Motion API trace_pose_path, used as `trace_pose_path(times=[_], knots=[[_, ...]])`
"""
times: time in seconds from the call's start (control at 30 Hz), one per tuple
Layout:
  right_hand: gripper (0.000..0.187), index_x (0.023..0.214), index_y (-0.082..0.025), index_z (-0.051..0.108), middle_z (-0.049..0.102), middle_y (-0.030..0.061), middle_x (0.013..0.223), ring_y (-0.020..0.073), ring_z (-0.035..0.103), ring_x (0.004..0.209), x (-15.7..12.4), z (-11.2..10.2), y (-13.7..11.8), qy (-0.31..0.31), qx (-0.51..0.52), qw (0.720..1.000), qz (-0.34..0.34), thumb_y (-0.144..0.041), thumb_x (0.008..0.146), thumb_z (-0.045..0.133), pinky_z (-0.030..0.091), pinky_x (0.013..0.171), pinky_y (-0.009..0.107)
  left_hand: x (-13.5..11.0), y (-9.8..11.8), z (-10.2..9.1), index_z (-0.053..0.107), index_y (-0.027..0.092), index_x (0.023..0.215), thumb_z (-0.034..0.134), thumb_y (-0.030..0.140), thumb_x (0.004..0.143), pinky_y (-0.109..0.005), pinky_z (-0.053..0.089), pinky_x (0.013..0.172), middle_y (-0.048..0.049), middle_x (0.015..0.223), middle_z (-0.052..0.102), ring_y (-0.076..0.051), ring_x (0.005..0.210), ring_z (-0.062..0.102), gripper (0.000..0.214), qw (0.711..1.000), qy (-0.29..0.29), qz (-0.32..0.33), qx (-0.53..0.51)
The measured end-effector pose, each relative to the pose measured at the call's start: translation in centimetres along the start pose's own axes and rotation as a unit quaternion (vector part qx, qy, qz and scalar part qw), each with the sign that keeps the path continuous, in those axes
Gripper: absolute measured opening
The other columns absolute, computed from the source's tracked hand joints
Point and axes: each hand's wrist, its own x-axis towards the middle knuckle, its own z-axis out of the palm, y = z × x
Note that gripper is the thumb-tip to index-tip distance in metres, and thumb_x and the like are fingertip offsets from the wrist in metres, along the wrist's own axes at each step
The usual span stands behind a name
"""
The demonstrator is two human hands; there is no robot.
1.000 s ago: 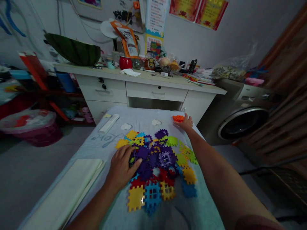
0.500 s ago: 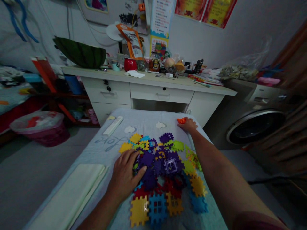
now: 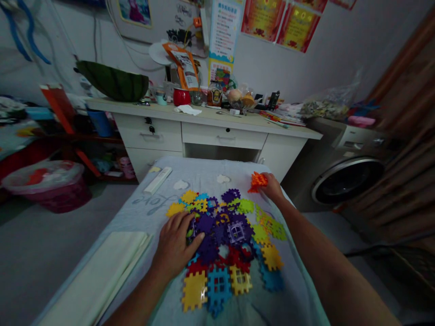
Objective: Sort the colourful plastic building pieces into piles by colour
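While the left hand (image 3: 173, 244) stays spread against tiles (image 3: 208, 248), the right hand (image 3: 272, 186) pinches orange pieces (image 3: 258, 180); they've tipped up.

The room is dim and cool in tone, brightest along the wall (image 3: 261, 72) and the pale bench (image 3: 200, 174); the light probably falls from out of view overhead. The floor (image 3: 115, 203) and brown curtain (image 3: 408, 145) sink into murky shadow. A small white glare sits on the yellow square tile (image 3: 193, 290), and a soft shadow darkens the cloth (image 3: 253, 301) below the pile. The purple tiles (image 3: 206, 222) merge into one dark mass. Fine print on the wall poster (image 3: 224, 31) is smeared, and the orange tiles (image 3: 258, 180) look soft-edged. Wide-angle distortion stretches the washing machine (image 3: 346, 154) toward the right edge.
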Motion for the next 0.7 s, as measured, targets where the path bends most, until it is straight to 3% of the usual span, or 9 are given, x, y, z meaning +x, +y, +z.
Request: trace_pose_path(times=[0.17,0.3,0.4,0.47,0.53,0.6,0.7], knots=[[0.045,0.115,-0.018,0.060,0.062,0.0096,0.112,0.0243,0.058,0.105,-3.8,-1.4,-5.7,-0.025,0.139,0.983,-0.114,-0.014,0.070,0.058,0.044,0.096,0.039,0.0,-0.2,0.2,0.054,0.023,0.126,0.058,0.048,0.085,-0.052,0.041,0.103,-0.0106,0.131,0.055,-0.030,0.122,0.049,0.048,1.000,-0.001,0.009,0.004],[0.062,0.131,-0.018,0.051,0.056,0.0123,0.127,0.0259,0.052,0.118,-6.9,-3.3,-11.5,-0.152,0.175,0.944,-0.237,-0.024,0.072,0.068,0.038,0.105,0.042,0.0,-0.1,0.1,0.054,0.023,0.126,0.056,0.048,0.087,-0.052,0.040,0.103,-0.0104,0.130,0.056,-0.030,0.122,0.049,0.046,1.000,0.000,0.007,-0.001],[0.071,0.135,-0.020,0.049,0.050,0.0125,0.136,0.0254,0.049,0.124,-7.2,-4.4,-13.5,-0.261,0.204,0.894,-0.303,-0.041,0.073,0.074,0.038,0.106,0.040,0.1,0.1,-0.1,0.052,0.023,0.127,0.053,0.049,0.088,-0.051,0.040,0.104,-0.0107,0.130,0.056,-0.030,0.122,0.049,0.046,1.000,-0.004,0.007,-0.010],[0.064,0.132,-0.021,0.052,0.053,0.0109,0.134,0.0233,0.052,0.121,-5.9,-4.4,-13.2,-0.274,0.216,0.897,-0.272,-0.048,0.077,0.070,0.040,0.103,0.037,0.1,0.2,-0.3,0.051,0.022,0.127,0.052,0.050,0.089,-0.051,0.040,0.103,-0.0107,0.128,0.057,-0.029,0.121,0.050,0.048,1.000,-0.007,0.012,-0.016],[0.052,0.127,-0.020,0.056,0.058,0.0106,0.128,0.0218,0.057,0.114,-3.8,-3.4,-11.7,-0.237,0.193,0.935,-0.177,-0.048,0.084,0.063,0.043,0.100,0.036,0.1,0.2,-0.3,0.051,0.022,0.127,0.052,0.051,0.088,-0.051,0.041,0.103,-0.0107,0.128,0.057,-0.030,0.120,0.050,0.049,1.000,-0.008,0.015,-0.017],[0.047,0.123,-0.017,0.059,0.058,0.0132,0.126,0.0248,0.052,0.121,-1.5,-1.8,-9.8,-0.175,0.101,0.977,-0.071,-0.045,0.085,0.061,0.037,0.105,0.039,0.1,0.2,-0.3,0.051,0.022,0.128,0.053,0.052,0.087,-0.052,0.040,0.102,-0.0110,0.129,0.057,-0.030,0.121,0.050,0.050,1.000,-0.006,0.015,-0.015],[0.069,0.136,-0.019,0.049,0.046,0.0177,0.141,0.0327,0.041,0.132,1.1,0.8,-7.2,-0.131,-0.014,0.987,0.095,-0.052,0.079,0.066,0.032,0.108,0.046,0.0,0.2,-0.2,0.051,0.023,0.128,0.054,0.052,0.086,-0.053,0.039,0.103,-0.0109,0.129,0.056,-0.031,0.122,0.049,0.052,1.000,-0.001,0.010,-0.016]])
